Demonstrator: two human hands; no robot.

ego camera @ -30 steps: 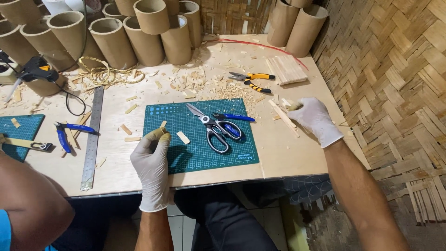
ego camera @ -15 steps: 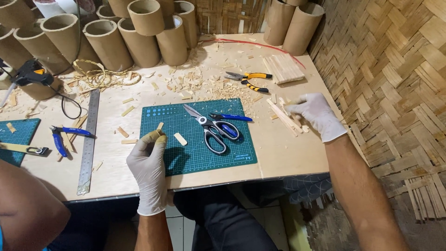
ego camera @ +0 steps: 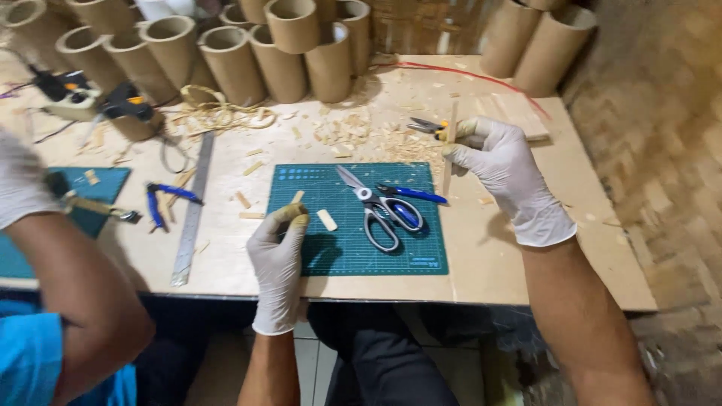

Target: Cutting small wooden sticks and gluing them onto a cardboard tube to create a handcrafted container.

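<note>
At the near edge of the worktop (ego camera: 481,278) the left hand (ego camera: 280,248), in a white glove, rests on the front left corner of the green mat (ego camera: 353,259), fingers drawn together and pinching a short stick (ego camera: 296,198) that points up and away. Just beside it on the mat lies a small wood piece (ego camera: 326,219). At the mat's middle lie scissors (ego camera: 376,210), blades shut, with a blue-handled tool (ego camera: 412,195) touching them on the right. Left of the mat are blue pliers (ego camera: 162,199) and a steel ruler (ego camera: 192,207). At the far left another person's arm (ego camera: 71,286) crosses the view.

Further back, the right hand (ego camera: 500,165), also gloved, is closed around a long thin strip (ego camera: 449,146), held nearly upright just past the mat's right edge. Behind it lie cutters (ego camera: 425,126) among a scatter of shavings (ego camera: 361,135). Cardboard tubes (ego camera: 301,49) are stacked along the far side.
</note>
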